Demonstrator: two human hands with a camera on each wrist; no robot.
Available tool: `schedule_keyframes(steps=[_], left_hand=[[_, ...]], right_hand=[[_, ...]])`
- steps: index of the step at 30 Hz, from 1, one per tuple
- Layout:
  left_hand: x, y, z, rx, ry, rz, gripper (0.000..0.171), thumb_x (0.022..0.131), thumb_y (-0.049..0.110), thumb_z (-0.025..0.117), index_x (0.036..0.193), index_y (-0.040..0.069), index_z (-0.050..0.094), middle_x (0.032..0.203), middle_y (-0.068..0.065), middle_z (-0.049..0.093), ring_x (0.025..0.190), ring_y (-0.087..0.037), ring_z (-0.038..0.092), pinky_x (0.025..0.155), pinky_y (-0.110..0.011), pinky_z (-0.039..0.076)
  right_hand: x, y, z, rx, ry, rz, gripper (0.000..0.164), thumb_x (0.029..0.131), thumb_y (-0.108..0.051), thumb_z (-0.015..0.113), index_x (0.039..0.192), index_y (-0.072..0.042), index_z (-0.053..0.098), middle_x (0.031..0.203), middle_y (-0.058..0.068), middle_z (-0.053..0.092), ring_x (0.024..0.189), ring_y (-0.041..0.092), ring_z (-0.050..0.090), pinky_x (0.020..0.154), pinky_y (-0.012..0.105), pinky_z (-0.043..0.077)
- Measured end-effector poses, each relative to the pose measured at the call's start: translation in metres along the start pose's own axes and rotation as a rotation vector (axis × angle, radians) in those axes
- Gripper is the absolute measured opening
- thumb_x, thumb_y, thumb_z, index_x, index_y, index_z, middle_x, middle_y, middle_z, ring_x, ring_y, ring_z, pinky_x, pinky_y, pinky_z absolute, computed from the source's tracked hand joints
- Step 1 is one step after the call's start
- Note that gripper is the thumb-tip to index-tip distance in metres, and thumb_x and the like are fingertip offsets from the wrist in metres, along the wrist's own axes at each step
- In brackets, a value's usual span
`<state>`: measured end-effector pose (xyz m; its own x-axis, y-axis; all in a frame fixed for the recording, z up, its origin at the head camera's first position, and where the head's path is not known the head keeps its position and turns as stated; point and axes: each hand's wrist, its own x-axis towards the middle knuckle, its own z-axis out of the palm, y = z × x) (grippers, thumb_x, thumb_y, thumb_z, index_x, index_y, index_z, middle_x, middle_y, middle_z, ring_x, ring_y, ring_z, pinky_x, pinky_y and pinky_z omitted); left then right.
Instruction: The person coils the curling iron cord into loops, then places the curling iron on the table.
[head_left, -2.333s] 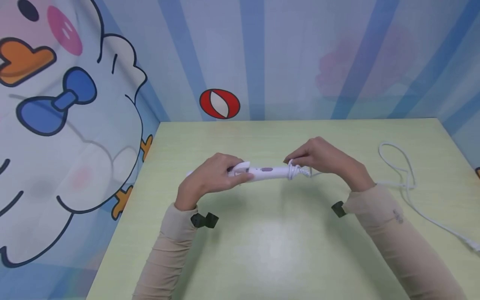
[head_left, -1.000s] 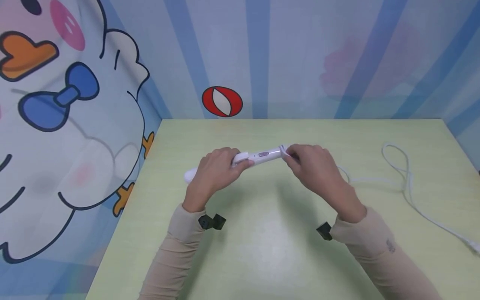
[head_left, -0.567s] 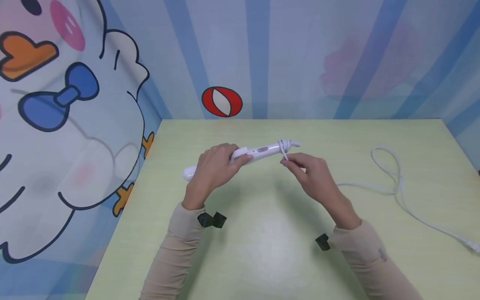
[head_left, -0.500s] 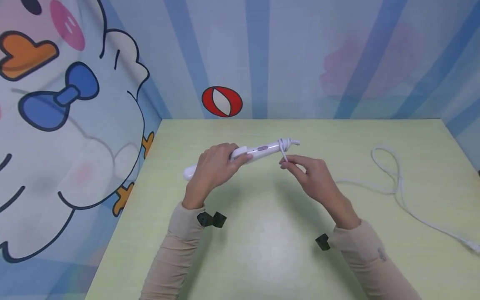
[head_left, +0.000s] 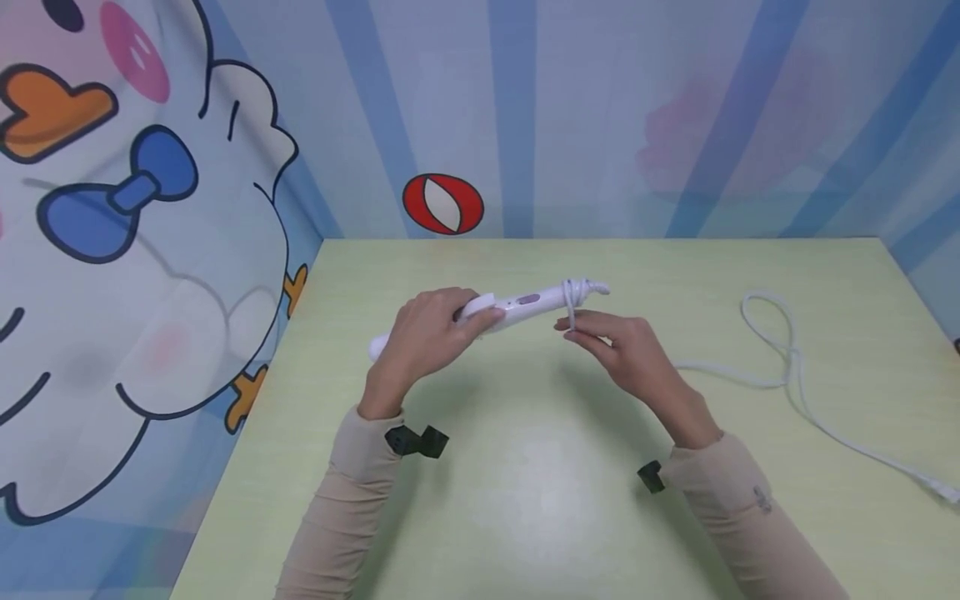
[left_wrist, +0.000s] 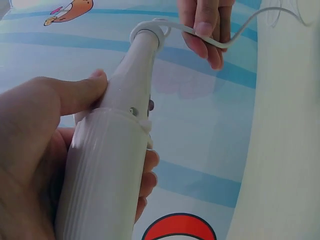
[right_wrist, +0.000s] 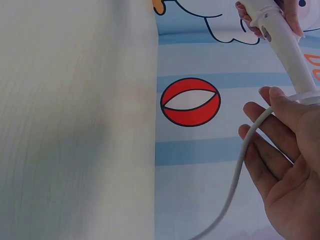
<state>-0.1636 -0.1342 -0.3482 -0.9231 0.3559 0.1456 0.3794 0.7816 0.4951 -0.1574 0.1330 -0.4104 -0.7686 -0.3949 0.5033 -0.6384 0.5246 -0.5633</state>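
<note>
While I watched through the head camera, the left hand (head_left: 427,337) was wrapped round the middle of a white wand (head_left: 546,302), fingers curled over the top and thumb laid along the near side. I could see that the wand was held above the pale table (head_left: 525,517), near its middle, slanting up across my view from left to right, with its rounded end poking out beyond the left hand. A raised white tab (head_left: 477,306) and a purplish oval button (head_left: 529,299) showed on its body.

At the far right of the wand, a white cord (head_left: 738,377) wound round the handle's tail in several turns. Just below those turns, the right hand (head_left: 636,354) pinched the cord between thumb and forefinger; from the right wrist camera I saw the other fingers spread loosely behind it. The rest of the cord lay in a loop on the table's right side and ran to a white plug (head_left: 943,490) near the edge of my view.

Behind all this stood a blue striped wall (head_left: 592,125) bearing a red-and-white ball (head_left: 443,203).
</note>
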Motion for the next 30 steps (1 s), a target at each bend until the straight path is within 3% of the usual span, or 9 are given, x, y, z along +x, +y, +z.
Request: schedule_keyframes(steps=[5,10,13,16,18,20,23,30], left_hand=[[0.000,0.003,-0.001,-0.021,-0.041,0.010,0.035,0.092,0.047,0.057,0.100,0.015,0.068,0.077,0.002,0.062,0.071,-0.016,0.056,0.066,-0.031,0.044],[-0.001,0.003,-0.001,-0.025,-0.049,0.023,0.033,0.092,0.047,0.057,0.098,0.016,0.068,0.075,0.003,0.061,0.070,-0.015,0.055,0.066,-0.031,0.044],[-0.001,0.002,-0.002,-0.033,-0.055,0.056,0.031,0.092,0.046,0.057,0.093,0.017,0.068,0.072,0.004,0.060,0.067,-0.014,0.054,0.064,-0.030,0.044],[-0.001,0.002,-0.003,-0.035,-0.066,0.093,0.031,0.092,0.046,0.057,0.088,0.018,0.068,0.069,0.005,0.058,0.065,-0.013,0.053,0.062,-0.029,0.043],[-0.001,0.002,-0.004,-0.019,-0.068,0.115,0.031,0.091,0.047,0.058,0.086,0.018,0.067,0.068,0.005,0.058,0.064,-0.012,0.053,0.061,-0.029,0.043],[0.000,0.003,-0.004,0.005,-0.072,0.137,0.031,0.090,0.049,0.058,0.087,0.019,0.067,0.070,0.006,0.058,0.064,-0.011,0.052,0.061,-0.028,0.042],[0.000,0.005,-0.005,0.045,-0.085,0.163,0.033,0.089,0.051,0.059,0.088,0.019,0.067,0.072,0.007,0.058,0.065,-0.011,0.052,0.060,-0.028,0.042],[-0.002,0.008,-0.004,0.060,-0.155,0.146,0.037,0.087,0.056,0.058,0.083,0.020,0.063,0.067,0.006,0.055,0.060,-0.011,0.051,0.055,-0.027,0.040]], right_hand=[[0.004,0.002,-0.003,-0.040,-0.036,0.006,0.016,0.086,-0.010,0.069,0.101,-0.012,0.075,0.097,0.001,0.075,0.076,0.011,0.067,0.066,0.031,0.048],[0.010,0.007,-0.008,-0.060,-0.065,0.052,0.014,0.085,-0.011,0.071,0.098,-0.009,0.076,0.089,0.005,0.075,0.055,0.007,0.047,0.057,0.027,0.039],[0.014,0.008,-0.013,-0.053,-0.103,0.109,0.014,0.084,-0.011,0.071,0.097,-0.006,0.075,0.083,0.010,0.074,0.050,0.007,0.039,0.055,0.026,0.036],[0.018,0.009,-0.022,-0.054,-0.146,0.166,0.011,0.085,-0.008,0.070,0.094,-0.001,0.074,0.077,0.014,0.072,0.050,0.012,0.039,0.056,0.029,0.037],[0.021,0.010,-0.028,-0.070,-0.180,0.179,0.013,0.084,-0.004,0.070,0.097,0.000,0.073,0.083,0.016,0.073,0.057,0.016,0.054,0.060,0.032,0.045],[0.025,0.012,-0.034,-0.094,-0.216,0.151,0.019,0.083,0.001,0.069,0.101,-0.002,0.073,0.089,0.016,0.073,0.069,0.023,0.066,0.066,0.038,0.051],[0.031,0.013,-0.042,-0.119,-0.267,0.091,0.031,0.082,0.006,0.068,0.111,-0.007,0.072,0.102,0.014,0.072,0.090,0.029,0.071,0.074,0.041,0.055],[0.043,0.009,-0.051,-0.087,-0.366,0.184,0.021,0.093,-0.016,0.062,0.110,-0.012,0.073,0.102,0.009,0.073,0.072,0.013,0.064,0.062,0.027,0.045]])
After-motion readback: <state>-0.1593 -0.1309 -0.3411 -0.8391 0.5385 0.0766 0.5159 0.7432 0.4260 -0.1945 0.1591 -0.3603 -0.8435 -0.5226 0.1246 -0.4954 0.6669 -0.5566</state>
